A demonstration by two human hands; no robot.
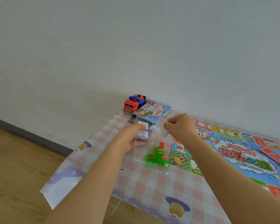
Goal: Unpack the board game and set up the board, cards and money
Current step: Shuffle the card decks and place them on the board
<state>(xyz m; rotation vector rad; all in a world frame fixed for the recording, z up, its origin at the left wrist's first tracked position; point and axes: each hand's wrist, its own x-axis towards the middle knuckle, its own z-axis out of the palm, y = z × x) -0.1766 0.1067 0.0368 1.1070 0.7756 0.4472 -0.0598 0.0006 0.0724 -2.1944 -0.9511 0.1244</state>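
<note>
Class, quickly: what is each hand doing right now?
Left hand: holds the money stack.
Right hand: pinches the clear bag.

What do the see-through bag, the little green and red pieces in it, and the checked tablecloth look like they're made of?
Bag: thin clear plastic film, glossy; it glints and shows the contents.
Pieces: probably hard moulded plastic; the green ones look translucent.
Tablecloth: likely plastic sheet, printed; its overhanging corner holds stiff folds, though coated fabric is possible.
</note>
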